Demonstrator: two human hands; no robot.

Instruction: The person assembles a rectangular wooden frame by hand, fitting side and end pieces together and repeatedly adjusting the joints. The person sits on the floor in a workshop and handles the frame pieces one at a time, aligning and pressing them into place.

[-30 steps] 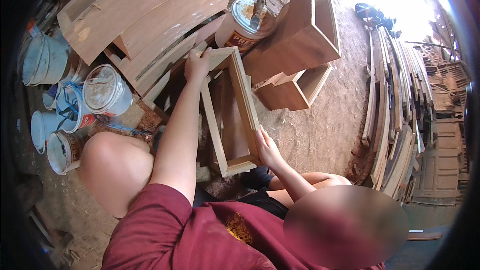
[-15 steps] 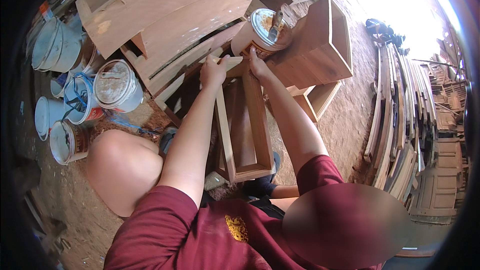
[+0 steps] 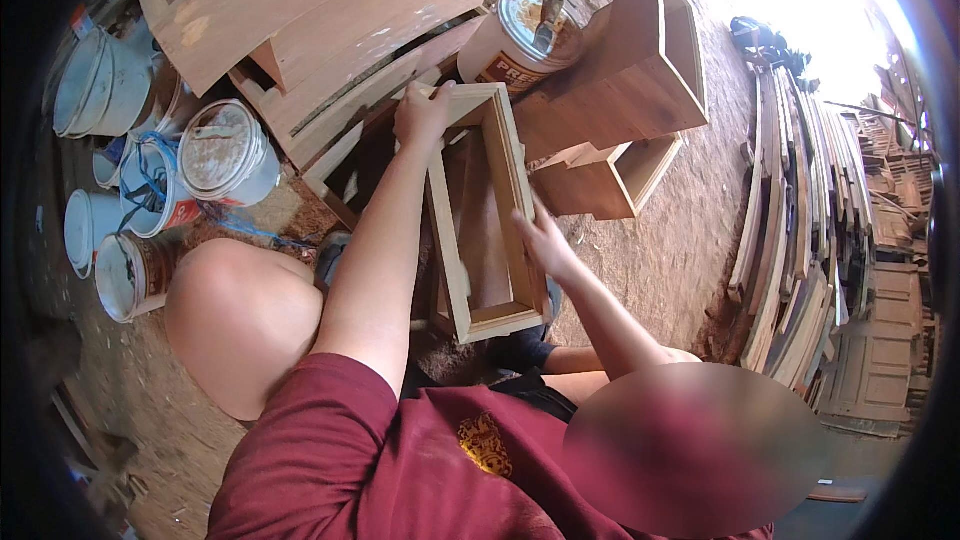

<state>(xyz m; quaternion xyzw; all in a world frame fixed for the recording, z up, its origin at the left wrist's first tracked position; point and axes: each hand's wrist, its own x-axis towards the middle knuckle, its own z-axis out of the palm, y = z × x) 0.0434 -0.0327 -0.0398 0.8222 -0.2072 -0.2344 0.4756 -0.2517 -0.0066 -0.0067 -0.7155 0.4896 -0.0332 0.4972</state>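
Observation:
An open wooden box frame (image 3: 508, 170), like a drawer, is tilted in front of my lap. My left hand (image 3: 420, 118) is closed around its far left corner, the fingers wrapped over the rim. Halfway down the box's right side is my right hand (image 3: 543, 243), its fingers stretched along the outer wall and a little blurred. The underside of that hand is hidden. Inside the box a brown wooden panel shows.
Behind the box stand a lidded bucket (image 3: 515, 45) with a brush on top and a wooden carcass (image 3: 620, 70). A large wooden cabinet (image 3: 330, 15) lies far left, with several buckets (image 3: 225, 155) beside it. Stacked planks (image 3: 790, 210) line the right.
My right hand has left the far right corner and come nearer to me along the box's right side. The box has tipped, showing more of its right inner wall.

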